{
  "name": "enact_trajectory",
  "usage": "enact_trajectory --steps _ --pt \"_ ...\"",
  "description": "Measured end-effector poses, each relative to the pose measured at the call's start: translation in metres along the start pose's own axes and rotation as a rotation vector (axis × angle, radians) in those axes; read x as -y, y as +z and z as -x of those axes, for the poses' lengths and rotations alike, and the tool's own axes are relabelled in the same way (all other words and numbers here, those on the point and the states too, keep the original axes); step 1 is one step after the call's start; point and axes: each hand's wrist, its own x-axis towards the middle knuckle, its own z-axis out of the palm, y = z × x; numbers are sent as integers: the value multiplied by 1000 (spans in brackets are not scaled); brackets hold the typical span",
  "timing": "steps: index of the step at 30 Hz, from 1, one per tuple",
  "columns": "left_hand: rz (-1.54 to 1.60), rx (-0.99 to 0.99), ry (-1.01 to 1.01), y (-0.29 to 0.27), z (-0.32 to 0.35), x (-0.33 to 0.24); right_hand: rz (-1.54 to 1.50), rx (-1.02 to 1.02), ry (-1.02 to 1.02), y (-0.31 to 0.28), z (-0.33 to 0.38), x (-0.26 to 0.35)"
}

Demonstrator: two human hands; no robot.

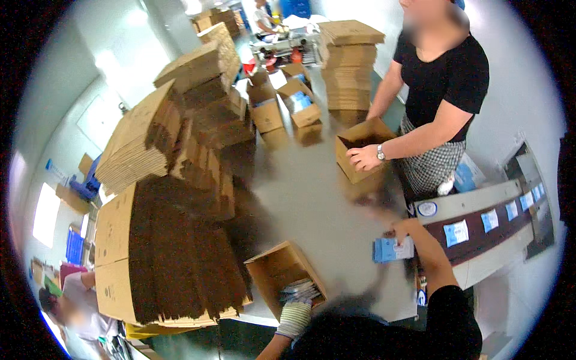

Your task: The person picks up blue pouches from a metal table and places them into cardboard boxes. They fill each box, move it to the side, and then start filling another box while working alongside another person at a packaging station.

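My right hand (405, 230) is bare and reaches over the right edge of the grey table. Its fingers are closed on a few blue-and-white flat packets (389, 250), held just above or against the tabletop. My left hand (294, 319) wears a pale striped glove and is at the near rim of an open cardboard box (269, 264). Inside that box, right by the glove, lies a bunch of packets (299, 291); the glove's fingertips are hidden among them, so their grip does not show.
Tall stacks of flattened cartons (138, 138) line the left side. A conveyor (480, 246) carries spaced packets at right. Across the table (294, 192), a co-worker in black handles an open box (366, 150). Partly filled boxes (300, 105) and another carton stack (348, 66) stand farther back.
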Motion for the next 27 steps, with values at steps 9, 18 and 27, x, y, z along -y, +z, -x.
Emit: enact_trajectory --steps 9,18,27 --pt "-9 22 0 -48 -2 -26 195 -154 197 94 10 71" --pt "-36 135 -67 -33 7 -32 -684 -1114 8 214 56 191" --pt "-75 92 -32 -30 3 -34 -1015 -1083 -412 186 -10 194"
